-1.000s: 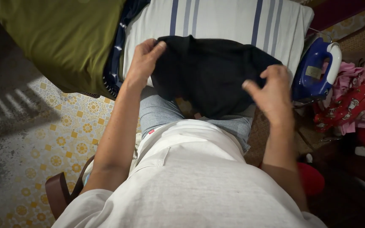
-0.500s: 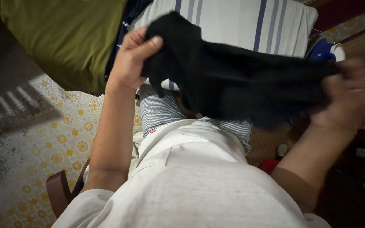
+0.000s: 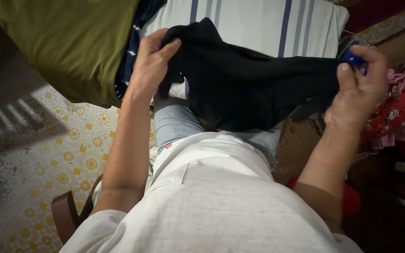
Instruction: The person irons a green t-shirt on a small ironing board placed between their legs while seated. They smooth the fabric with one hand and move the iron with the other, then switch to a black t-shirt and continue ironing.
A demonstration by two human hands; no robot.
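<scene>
Black cloth (image 3: 254, 89) is gripped by left hand (image 3: 148, 65) and right hand (image 3: 359, 89); stretched wide, it may knock the iron (image 3: 352, 56) just behind.

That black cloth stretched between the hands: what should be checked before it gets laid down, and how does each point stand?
1. Left hand grips black cloth at one end: ok.
2. Right hand grips the other end: ok.
3. Cloth pulled flat, no folds: not ok, it sags in the middle.
4. Striped white pad beyond is bare: ok.
5. Blue iron clear of the cloth: cannot tell, mostly hidden by the right hand.
</scene>
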